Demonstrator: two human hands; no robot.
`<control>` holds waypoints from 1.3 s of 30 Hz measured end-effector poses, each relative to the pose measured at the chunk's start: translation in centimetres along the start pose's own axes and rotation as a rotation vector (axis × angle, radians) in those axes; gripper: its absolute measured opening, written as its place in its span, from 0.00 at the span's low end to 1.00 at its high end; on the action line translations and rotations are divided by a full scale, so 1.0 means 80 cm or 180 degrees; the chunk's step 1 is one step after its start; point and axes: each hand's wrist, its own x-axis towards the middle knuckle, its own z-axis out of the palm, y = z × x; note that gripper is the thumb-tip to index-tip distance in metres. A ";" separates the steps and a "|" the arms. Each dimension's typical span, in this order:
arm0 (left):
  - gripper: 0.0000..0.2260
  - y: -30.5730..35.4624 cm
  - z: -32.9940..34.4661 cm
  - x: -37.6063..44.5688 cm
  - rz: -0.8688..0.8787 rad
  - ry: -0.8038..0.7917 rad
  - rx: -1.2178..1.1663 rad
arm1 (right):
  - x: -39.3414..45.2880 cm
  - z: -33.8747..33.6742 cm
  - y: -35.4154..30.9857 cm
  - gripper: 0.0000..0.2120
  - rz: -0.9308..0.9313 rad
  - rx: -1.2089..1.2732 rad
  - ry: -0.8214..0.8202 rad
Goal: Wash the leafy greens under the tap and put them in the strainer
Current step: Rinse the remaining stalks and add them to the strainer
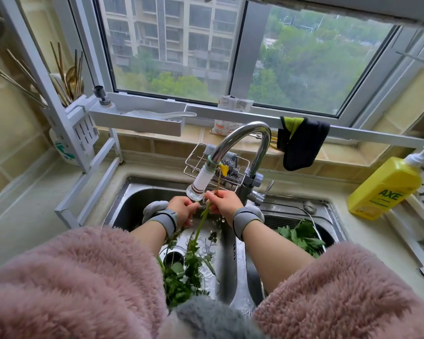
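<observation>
Under the curved chrome tap's white filter nozzle, one long green leafy stem pinched by both left hand and right hand, roots up toward nozzle, leaves hanging down.

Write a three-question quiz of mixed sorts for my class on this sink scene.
1. True or false: both hands, left hand and right hand, hold the stem under the tap.
2. Which basin holds the strainer with washed greens? A. left B. right
3. Fill in: the yellow bottle stands on the ____ side of the sink.

Key: 1 true; 2 B; 3 right.
</observation>
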 end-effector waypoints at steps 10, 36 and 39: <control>0.06 -0.009 0.007 -0.008 -0.0186 -0.0620 0.0017 | -0.014 -0.002 0.010 0.08 0.0180 0.0770 -0.0183; 0.07 -0.023 -0.008 -0.009 -0.0055 -0.0582 0.0849 | -0.017 0.010 0.028 0.13 -0.0260 -0.0744 -0.0420; 0.08 -0.020 -0.009 -0.010 -0.0062 -0.0563 0.0997 | -0.018 0.008 0.026 0.12 -0.0269 -0.0931 -0.0377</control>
